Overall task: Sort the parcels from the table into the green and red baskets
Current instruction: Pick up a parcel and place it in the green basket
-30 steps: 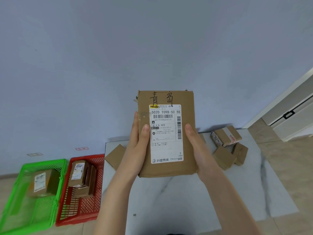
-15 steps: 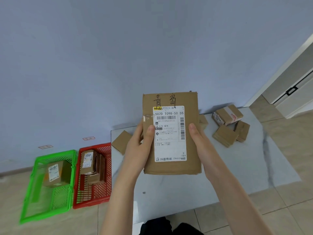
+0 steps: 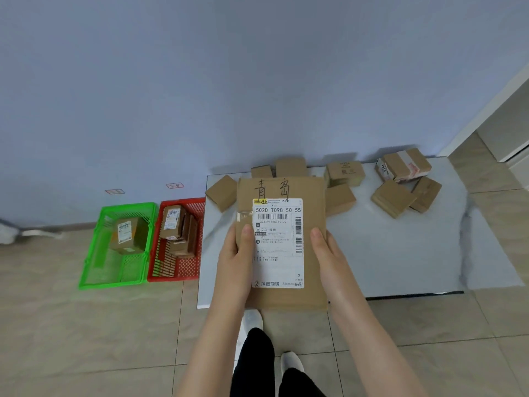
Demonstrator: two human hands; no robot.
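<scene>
While held upright above near table (image 3: pixel 400 253) edge, labelled cardboard parcel (image 3: pixel 282 245) gripped both sides: left hand (image 3: pixel 237 259) thumb on label, right hand (image 3: pixel 329 256) clasping right edge. Green basket (image 3: pixel 94 265), red basket (image 3: pixel 154 270) far left.

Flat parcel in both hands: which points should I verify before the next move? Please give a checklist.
1. Left hand and right hand both hold the flat parcel: ok.
2. Shipping label faces the camera, large code readable: ok.
3. Green basket has free room: ok.
4. Red basket has free room: ok.
5. Which basket suits this parcel: cannot tell.
</scene>
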